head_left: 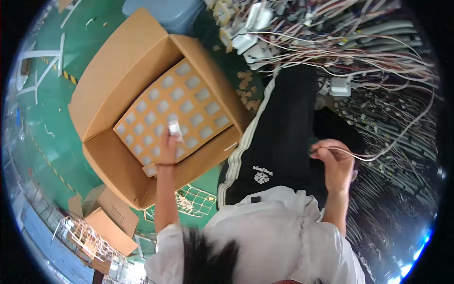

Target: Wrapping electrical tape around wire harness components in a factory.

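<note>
My left hand (169, 147) is over the open carton (116, 71), its fingers closed on a small white block-shaped piece (174, 127), slightly blurred. Under it lies an orange-brown cardboard insert (156, 85), its rows of square cells showing pale grey-white. To the right, above my dark-trousered leg, my right hand (336, 161) pinches the end of a thin white cable (385, 150). A small dark tip pokes out at the fingertips. From the hand, the cable loops rightward and up toward a heap of cables.
Heaped cables with white housings (340, 86) fill the right side. A blue-grey plastic tub (165, 14) is beyond the carton. Cardboard scraps (246, 87) lie on the green floor (49, 118). A smaller open box (111, 215) and a wire rack (198, 199) stand near left.
</note>
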`<state>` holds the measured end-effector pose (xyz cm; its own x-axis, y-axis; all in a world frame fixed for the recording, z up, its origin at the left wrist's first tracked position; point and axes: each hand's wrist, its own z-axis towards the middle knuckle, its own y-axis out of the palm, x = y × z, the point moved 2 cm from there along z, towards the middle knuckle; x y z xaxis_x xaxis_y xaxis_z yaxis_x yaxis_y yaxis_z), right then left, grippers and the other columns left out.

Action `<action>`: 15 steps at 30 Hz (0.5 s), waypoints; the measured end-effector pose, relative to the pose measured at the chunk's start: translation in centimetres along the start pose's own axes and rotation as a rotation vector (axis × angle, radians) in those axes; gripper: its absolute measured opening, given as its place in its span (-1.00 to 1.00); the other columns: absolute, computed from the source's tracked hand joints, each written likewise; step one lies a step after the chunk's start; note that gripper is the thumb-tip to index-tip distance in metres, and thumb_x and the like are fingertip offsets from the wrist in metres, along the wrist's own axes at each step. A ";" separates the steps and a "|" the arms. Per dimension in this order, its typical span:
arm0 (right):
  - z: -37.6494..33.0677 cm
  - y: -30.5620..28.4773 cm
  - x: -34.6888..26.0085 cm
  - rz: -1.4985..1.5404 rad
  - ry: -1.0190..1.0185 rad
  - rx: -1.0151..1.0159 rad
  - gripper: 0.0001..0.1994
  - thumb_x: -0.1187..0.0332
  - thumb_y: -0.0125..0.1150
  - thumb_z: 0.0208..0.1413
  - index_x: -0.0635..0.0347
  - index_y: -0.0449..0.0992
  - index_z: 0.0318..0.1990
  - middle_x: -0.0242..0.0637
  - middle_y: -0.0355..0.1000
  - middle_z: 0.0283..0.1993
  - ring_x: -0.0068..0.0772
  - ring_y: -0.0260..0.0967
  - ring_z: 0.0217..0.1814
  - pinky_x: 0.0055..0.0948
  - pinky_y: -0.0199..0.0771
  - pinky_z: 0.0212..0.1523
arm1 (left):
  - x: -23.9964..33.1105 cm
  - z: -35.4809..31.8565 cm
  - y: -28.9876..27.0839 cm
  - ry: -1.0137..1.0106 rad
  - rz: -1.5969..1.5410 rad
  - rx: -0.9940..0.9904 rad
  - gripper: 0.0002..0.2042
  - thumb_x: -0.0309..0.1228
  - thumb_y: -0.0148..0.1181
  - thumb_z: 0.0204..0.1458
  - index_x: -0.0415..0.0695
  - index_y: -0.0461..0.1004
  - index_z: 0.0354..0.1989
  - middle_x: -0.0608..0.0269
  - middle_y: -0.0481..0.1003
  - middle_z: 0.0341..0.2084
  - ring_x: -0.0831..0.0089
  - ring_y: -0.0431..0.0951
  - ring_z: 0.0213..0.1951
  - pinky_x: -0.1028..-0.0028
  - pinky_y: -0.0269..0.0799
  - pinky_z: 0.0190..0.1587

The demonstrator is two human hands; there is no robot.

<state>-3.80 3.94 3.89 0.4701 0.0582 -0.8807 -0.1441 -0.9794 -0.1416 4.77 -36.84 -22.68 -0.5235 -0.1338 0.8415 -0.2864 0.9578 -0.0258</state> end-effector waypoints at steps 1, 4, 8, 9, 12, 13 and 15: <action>-0.2 1.1 -0.8 0.005 -0.053 -0.063 -0.89 0.65 0.18 0.00 0.42 0.50 -0.28 -0.10 0.50 -0.27 -0.40 0.47 -0.32 -0.51 0.52 -0.24 | 5.0 -2.0 5.8 -0.079 -0.243 -0.219 -0.61 -0.29 0.00 0.08 -0.23 0.30 0.04 0.24 0.43 -0.16 0.42 0.45 -0.10 0.39 0.44 -0.08; -0.4 2.7 -2.2 0.064 -0.198 -0.158 -0.87 0.67 0.19 0.00 0.40 0.51 -0.25 -0.13 0.48 -0.25 -0.44 0.46 -0.28 -0.51 0.52 -0.21 | 14.9 -8.8 17.4 -0.176 -0.712 -0.976 -0.25 -0.01 0.09 0.03 -0.27 0.00 0.26 -0.10 0.35 -0.03 0.10 0.46 -0.05 0.16 0.50 -0.09; -1.5 1.3 -3.7 -0.035 -0.483 -0.222 -0.87 0.66 0.26 -0.07 0.34 0.56 -0.31 -0.13 0.49 -0.24 -0.35 0.47 -0.23 -0.48 0.49 -0.23 | 17.9 -11.6 23.6 -0.341 -0.696 -1.195 -0.11 0.06 0.20 -0.13 -0.26 -0.01 0.28 0.03 0.39 -0.16 0.26 0.48 -0.17 0.32 0.54 -0.31; -2.0 0.4 -3.7 -0.061 -0.542 -0.188 -0.86 0.66 0.26 -0.07 0.33 0.56 -0.31 -0.12 0.49 -0.25 -0.34 0.47 -0.23 -0.47 0.49 -0.23 | 18.0 -12.1 24.3 -0.350 -0.673 -1.215 -0.11 0.06 0.20 -0.13 -0.26 -0.01 0.28 0.03 0.39 -0.16 0.26 0.48 -0.17 0.32 0.54 -0.31; -3.3 -2.0 -3.8 -0.123 -0.639 -0.134 -0.85 0.65 0.28 -0.08 0.34 0.56 -0.30 -0.10 0.49 -0.25 -0.33 0.49 -0.26 -0.46 0.50 -0.25 | 17.7 -12.9 25.4 -0.138 -0.555 -1.326 -0.22 0.06 0.04 0.03 -0.24 0.01 0.29 0.13 0.35 -0.16 0.39 0.42 -0.18 0.44 0.46 -0.30; -3.6 -2.5 -3.6 -0.114 -0.650 -0.142 -0.84 0.66 0.28 -0.09 0.34 0.56 -0.29 -0.09 0.49 -0.25 -0.32 0.49 -0.27 -0.45 0.50 -0.26 | 17.8 -13.3 25.7 -0.146 -0.532 -1.332 -0.22 0.06 0.04 0.03 -0.24 0.01 0.29 0.13 0.35 -0.16 0.39 0.42 -0.18 0.44 0.46 -0.30; -3.9 -3.5 -2.9 -0.075 -0.679 -0.154 -0.83 0.67 0.27 -0.09 0.35 0.55 -0.28 -0.09 0.49 -0.25 -0.32 0.50 -0.30 -0.45 0.51 -0.30 | 18.5 -13.9 26.2 -0.060 -0.416 -1.320 -0.23 0.06 0.03 0.03 -0.24 0.02 0.28 0.13 0.30 -0.12 0.41 0.41 -0.19 0.45 0.44 -0.29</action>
<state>-1.24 6.49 8.71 -0.1815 0.1860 -0.9656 0.0161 -0.9813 -0.1920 -1.26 -10.71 -0.29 -0.6304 -0.4444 0.6365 0.5178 0.3702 0.7712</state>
